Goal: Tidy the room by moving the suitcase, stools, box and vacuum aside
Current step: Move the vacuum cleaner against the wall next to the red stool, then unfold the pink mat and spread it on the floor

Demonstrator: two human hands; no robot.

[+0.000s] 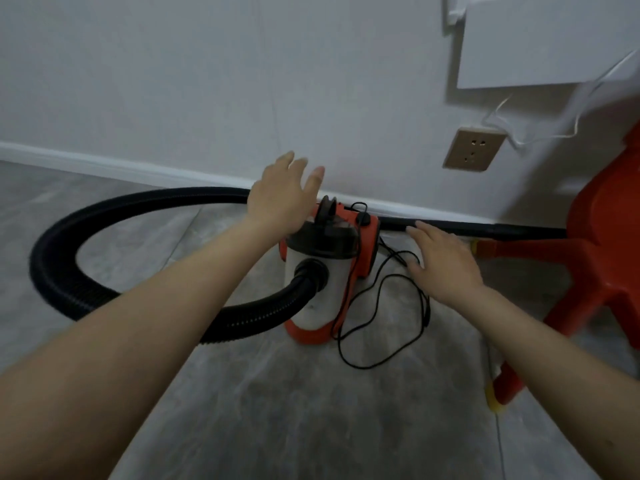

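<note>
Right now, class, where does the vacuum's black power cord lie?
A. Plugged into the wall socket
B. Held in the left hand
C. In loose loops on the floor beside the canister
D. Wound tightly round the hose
C: the power cord sprawls in loose loops on the floor beside the vacuum, and no black cord reaches the wall socket.

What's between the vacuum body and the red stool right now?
In the head view, the right hand hovers there above the loose black power cord on the floor, between the vacuum and the red stool.
</note>
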